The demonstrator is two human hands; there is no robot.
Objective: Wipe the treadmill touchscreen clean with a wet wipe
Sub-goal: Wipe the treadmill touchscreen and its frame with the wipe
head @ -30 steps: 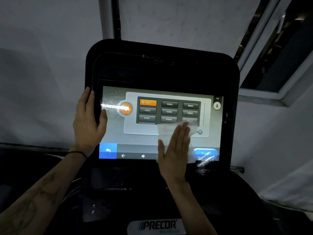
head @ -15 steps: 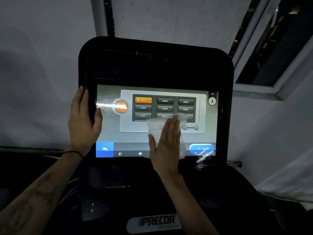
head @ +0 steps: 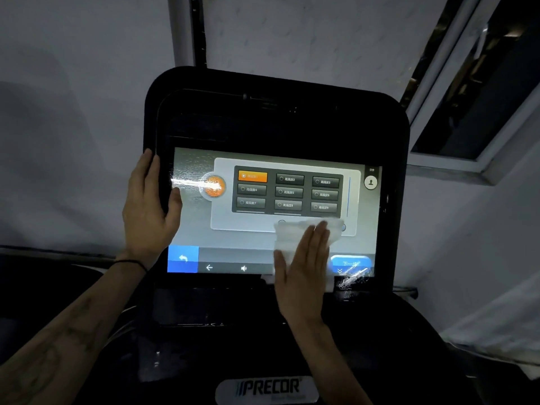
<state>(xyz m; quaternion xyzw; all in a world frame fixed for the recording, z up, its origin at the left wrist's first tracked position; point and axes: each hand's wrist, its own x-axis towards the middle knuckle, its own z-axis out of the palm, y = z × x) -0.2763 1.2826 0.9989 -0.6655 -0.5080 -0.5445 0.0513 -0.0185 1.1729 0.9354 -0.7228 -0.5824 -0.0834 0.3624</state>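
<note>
- The right hand [head: 302,267] lies flat, fingers straight and together, pressing a white wet wipe [head: 295,236] against the lower right part of the lit touchscreen [head: 228,238] (below the grid of buttons).
- The left hand [head: 147,206] grips the left edge of the black console [head: 277,112], fingers curled behind it, thumb on the front.

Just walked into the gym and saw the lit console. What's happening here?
A person is cleaning the treadmill touchscreen. The right hand presses a white wet wipe flat against the screen's lower right. The left hand grips the console's left edge, steadying it. Wet streaks show at the lower right corner.
</note>
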